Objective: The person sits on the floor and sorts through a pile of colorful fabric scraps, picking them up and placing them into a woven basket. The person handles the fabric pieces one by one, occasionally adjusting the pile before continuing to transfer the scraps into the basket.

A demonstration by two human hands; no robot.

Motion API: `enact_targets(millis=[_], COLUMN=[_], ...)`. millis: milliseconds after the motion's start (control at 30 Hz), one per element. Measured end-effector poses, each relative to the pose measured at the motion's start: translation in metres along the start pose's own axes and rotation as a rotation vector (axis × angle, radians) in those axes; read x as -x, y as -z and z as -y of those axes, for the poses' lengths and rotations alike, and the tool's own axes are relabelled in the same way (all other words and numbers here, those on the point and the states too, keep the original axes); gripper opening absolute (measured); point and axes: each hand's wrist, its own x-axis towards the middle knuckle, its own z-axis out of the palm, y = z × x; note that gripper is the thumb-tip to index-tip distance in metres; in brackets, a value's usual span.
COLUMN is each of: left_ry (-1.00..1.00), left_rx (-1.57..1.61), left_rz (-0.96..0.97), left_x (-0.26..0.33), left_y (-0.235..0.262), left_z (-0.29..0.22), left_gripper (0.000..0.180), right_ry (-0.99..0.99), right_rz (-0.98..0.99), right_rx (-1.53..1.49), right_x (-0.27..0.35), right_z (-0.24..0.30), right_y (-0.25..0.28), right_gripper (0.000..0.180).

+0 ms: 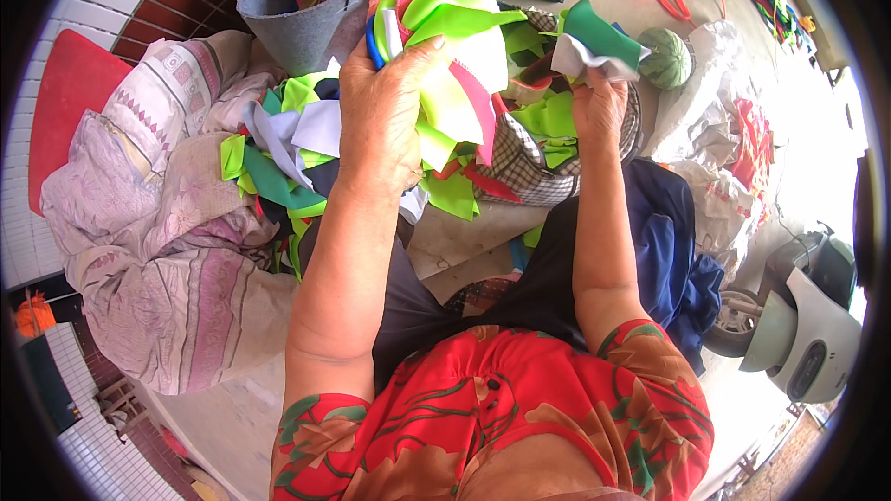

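My left hand [382,116] is closed around a thick bunch of fabric scraps [464,83], mostly neon yellow-green with pink, white and blue bits showing. To the right, my right hand [600,111] pinches a few green and white fabric pieces [594,42], held up apart from the bunch. Beneath and between both hands sits a checked cloth bag [534,172] holding more scraps in neon green and red. Left of my left wrist lies a loose heap of scraps [297,139] in white, dark green and neon green.
A grey felt bin [292,23] stands at the far left, beside a large patterned cloth bundle [176,260] and a red panel [70,111]. On the right are a striped green melon [666,57], a crumpled white sack [705,111] and a scooter [817,334].
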Motion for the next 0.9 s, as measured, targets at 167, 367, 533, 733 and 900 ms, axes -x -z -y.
enact_targets(millis=[167,367,533,733,900], left_ry=[0.206,0.298,0.354,0.371,0.258], left_rx=[0.075,0.135,0.250,0.313,0.159], left_rz=[0.012,0.064,0.147,0.262,0.323], left_x=[-0.004,-0.005,0.000,-0.002,0.003], left_y=[0.004,0.007,0.000,0.001,0.000], left_z=[0.009,0.028,0.029,0.025,0.024], left_gripper=[0.028,0.032,0.028,0.031,0.035], right_ry=[0.448,0.408,0.965,1.099,1.082], right_rz=[0.052,0.200,0.293,0.388,0.429], right_rx=[0.643,0.095,0.772,0.941,0.986], right_x=[0.012,0.055,0.063,0.069,0.074], right_z=[0.007,0.024,0.014,0.015,0.021], right_y=[-0.002,-0.077,-0.089,-0.092,-0.099], right_gripper=[0.030,0.029,0.027,0.018,0.015])
